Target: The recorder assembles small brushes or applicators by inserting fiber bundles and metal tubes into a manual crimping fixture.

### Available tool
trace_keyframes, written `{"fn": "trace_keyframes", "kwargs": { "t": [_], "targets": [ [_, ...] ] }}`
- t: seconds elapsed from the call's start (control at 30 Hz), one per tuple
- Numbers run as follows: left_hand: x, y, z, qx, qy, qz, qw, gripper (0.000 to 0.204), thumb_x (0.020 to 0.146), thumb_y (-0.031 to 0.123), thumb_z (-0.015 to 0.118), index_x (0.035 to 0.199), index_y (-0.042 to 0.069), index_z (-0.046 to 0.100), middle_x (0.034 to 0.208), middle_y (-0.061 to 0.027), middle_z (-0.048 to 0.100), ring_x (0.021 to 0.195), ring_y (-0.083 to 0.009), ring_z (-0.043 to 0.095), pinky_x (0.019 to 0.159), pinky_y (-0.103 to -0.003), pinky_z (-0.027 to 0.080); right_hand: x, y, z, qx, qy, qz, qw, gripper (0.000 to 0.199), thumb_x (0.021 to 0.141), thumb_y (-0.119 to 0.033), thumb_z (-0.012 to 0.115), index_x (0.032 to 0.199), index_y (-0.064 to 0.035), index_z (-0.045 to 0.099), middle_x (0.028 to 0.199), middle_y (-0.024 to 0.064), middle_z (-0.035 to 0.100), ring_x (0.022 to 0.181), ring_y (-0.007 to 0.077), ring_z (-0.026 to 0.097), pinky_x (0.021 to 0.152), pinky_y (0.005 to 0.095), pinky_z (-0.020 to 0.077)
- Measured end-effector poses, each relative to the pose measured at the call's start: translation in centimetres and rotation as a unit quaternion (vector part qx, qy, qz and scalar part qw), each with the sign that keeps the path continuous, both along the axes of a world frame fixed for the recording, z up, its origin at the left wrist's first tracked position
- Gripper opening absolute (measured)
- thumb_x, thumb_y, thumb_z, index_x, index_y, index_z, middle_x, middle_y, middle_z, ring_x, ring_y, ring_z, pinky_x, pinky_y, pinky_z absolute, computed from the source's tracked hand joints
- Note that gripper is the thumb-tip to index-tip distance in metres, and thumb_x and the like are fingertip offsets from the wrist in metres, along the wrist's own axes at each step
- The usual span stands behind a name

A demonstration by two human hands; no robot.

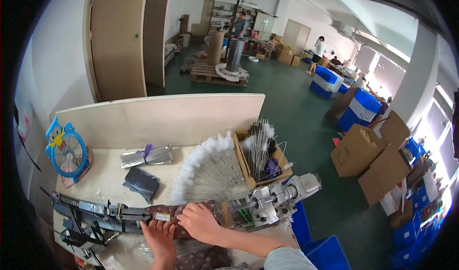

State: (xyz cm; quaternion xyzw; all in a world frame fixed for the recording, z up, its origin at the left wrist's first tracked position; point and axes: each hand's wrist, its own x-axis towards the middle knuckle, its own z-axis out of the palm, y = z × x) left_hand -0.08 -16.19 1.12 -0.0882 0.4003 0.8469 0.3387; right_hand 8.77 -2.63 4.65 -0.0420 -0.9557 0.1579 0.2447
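Observation:
My left hand (160, 239) is at the inner end of a long dark metal rail (91, 210), its fingers stretched out and its thumb apart. Close to its right, my right hand (198, 222) has thumb and fingers pinched together; whatever lies between them is too small to make out. Just above the left fingers is a small white and yellowish piece (161, 216). Brown dotted cloth (208, 206) lies under and behind the right hand. Beyond it, thin wire brushes (210, 174) with white bristle tips spread in a fan on the bench.
A silver clamping machine (272, 200) stands at the bench's right end. Behind it is an open box (246, 162) of brushes. A blue fan (69, 155), a bundle of wires (148, 156) and a dark pouch (142, 183) lie left. Blue bins (325, 255) stand below right.

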Motion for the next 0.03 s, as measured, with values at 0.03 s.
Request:
{"fn": "trace_keyframes", "kwargs": {
  "t": [0.03],
  "targets": [
    [-0.27,0.19,-0.39,-0.017,0.001,-0.004,1.000,0.089,0.087,0.066,0.039,0.143,0.001,0.015,0.133,-0.0074,0.038,0.103,-0.0264,0.050,0.092,-0.036,0.039,0.12,0.16,0.41,-0.004,-0.025,-0.001,1.000,0.022,0.073,-0.014,0.066,0.093,-0.0059,0.065,0.087,0.0055,0.059,0.096,0.0228,0.053,0.083,0.0370,0.0409]
  ]
}}
